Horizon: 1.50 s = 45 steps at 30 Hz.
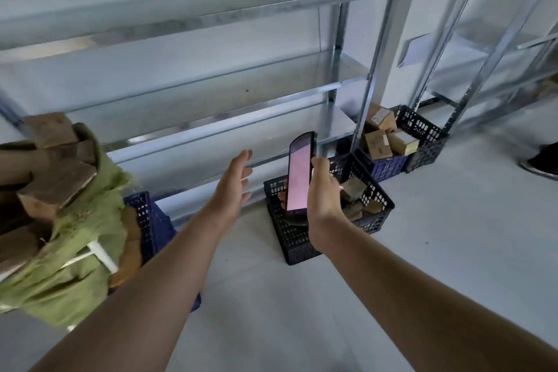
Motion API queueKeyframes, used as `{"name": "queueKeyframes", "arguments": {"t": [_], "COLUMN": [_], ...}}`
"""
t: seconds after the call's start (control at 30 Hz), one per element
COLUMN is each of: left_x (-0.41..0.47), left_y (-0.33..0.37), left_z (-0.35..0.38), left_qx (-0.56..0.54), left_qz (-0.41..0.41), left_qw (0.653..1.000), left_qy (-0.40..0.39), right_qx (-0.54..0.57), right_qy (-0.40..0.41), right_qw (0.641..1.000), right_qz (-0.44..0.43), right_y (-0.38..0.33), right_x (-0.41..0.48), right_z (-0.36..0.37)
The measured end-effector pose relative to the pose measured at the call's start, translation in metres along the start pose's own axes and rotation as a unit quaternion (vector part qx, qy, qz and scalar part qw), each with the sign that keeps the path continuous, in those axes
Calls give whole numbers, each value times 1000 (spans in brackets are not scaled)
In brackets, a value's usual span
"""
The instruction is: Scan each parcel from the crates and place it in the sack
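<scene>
My right hand (323,205) grips a black handheld scanner (299,174) with a lit pink screen, held upright over a black crate (293,238) on the floor. Brown cardboard parcels (357,190) lie in that crate, partly hidden by hand and scanner. My left hand (234,190) reaches forward, empty, with straight fingers, left of the scanner. A green sack (81,244) stands at the left, stuffed with brown parcels (57,181) that stick out of its mouth.
Metal shelving (211,93) runs along the wall behind the crates. A blue crate (383,164) with several parcels and another black crate (422,133) stand farther right. Another blue crate (154,220) sits behind the sack. Someone's shoe (543,160) shows at the right edge.
</scene>
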<state>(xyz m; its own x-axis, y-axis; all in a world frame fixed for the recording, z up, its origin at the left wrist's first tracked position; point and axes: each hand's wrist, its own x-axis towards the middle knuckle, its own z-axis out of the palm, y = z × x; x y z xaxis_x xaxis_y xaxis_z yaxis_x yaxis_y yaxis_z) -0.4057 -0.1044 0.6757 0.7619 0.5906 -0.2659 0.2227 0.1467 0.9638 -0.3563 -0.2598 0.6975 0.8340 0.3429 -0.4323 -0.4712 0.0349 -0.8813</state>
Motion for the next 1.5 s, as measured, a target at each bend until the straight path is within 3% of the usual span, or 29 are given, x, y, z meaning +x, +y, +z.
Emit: {"name": "queueKeyframes", "arguments": {"t": [0.23, 0.5, 0.8, 1.17, 1.5], "left_x": [53, 149, 310, 468, 576], "left_y": [-7, -28, -52, -91, -207], "left_z": [138, 239, 306, 361, 439], "left_qx": [2, 18, 23, 20, 5], "left_qz": [-43, -68, -127, -209, -277], "left_qw": [999, 995, 983, 974, 960], "left_qy": [-32, -65, -130, -89, 24], "right_qx": [1, 17, -7, -35, -74], "right_qy": [44, 110, 161, 159, 121], "right_qw": [999, 991, 982, 976, 968], "right_qz": [9, 69, 97, 147, 209], "right_y": [-32, -54, -71, -65, -1], "right_x": [85, 199, 359, 534, 707], "right_z": [-109, -199, -214, -244, -299]}}
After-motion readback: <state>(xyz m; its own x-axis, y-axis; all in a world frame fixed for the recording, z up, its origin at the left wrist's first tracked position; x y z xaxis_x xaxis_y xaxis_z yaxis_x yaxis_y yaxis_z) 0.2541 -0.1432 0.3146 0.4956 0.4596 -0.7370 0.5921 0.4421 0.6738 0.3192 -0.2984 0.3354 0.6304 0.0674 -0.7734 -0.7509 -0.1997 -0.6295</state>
